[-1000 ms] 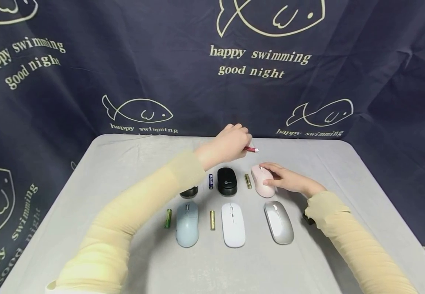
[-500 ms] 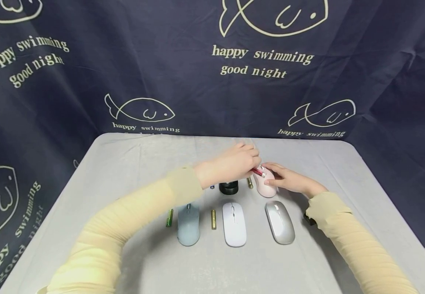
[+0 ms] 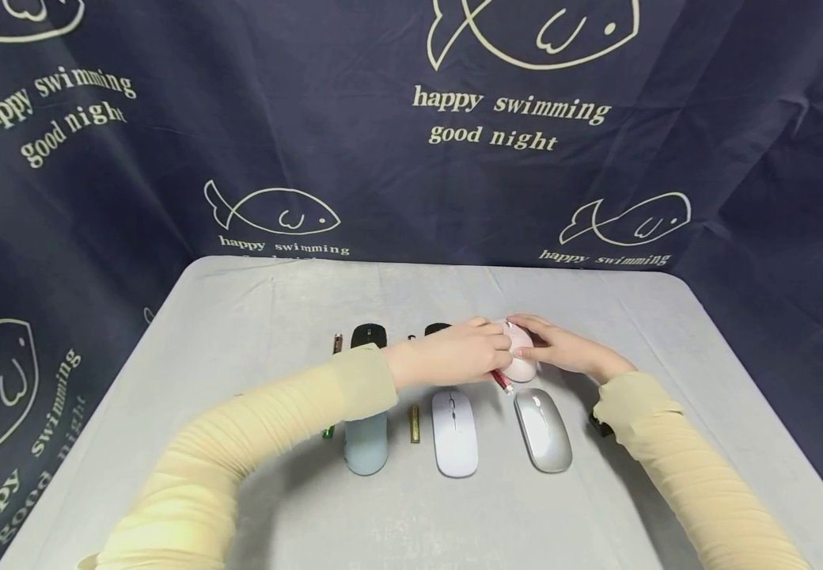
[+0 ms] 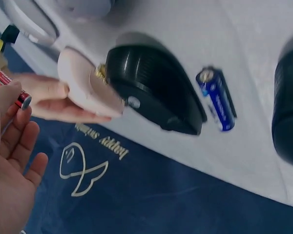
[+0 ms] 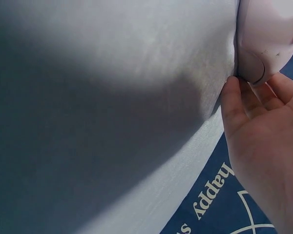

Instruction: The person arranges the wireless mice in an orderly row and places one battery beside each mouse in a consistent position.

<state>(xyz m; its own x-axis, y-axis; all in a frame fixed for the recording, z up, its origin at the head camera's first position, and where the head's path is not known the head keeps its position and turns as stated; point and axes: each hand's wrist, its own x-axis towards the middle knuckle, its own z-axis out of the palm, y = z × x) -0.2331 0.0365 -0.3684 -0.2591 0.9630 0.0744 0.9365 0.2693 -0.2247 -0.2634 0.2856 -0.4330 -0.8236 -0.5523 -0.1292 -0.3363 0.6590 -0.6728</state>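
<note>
In the head view, my left hand [image 3: 461, 354] reaches across from the left and pinches a red AA battery [image 3: 502, 381]. The battery's free end points down between the pink mouse [image 3: 522, 367] and the silver mouse [image 3: 543, 431]. Thumb and fingers grip it in the left wrist view, where the red battery [image 4: 10, 87] stands apart from the mouse. My right hand [image 3: 563, 347] holds the pink mouse at the back right, thumb on its near side and fingers round the far end. Fingertips of the right hand [image 5: 268, 131] sit against the mouse's edge in the right wrist view.
A white mouse [image 3: 454, 435] and a blue-grey mouse [image 3: 366, 451] lie in the near row, with a gold battery [image 3: 415, 425] between them. Two black mice, one at the back left [image 3: 369, 335], are partly covered by the left arm. A blue battery [image 4: 217, 101] lies beside a black mouse.
My left hand has come toward me and right with the red battery, from the table's back past the black mouse to the pink mouse's side. The right hand stays on the pink mouse.
</note>
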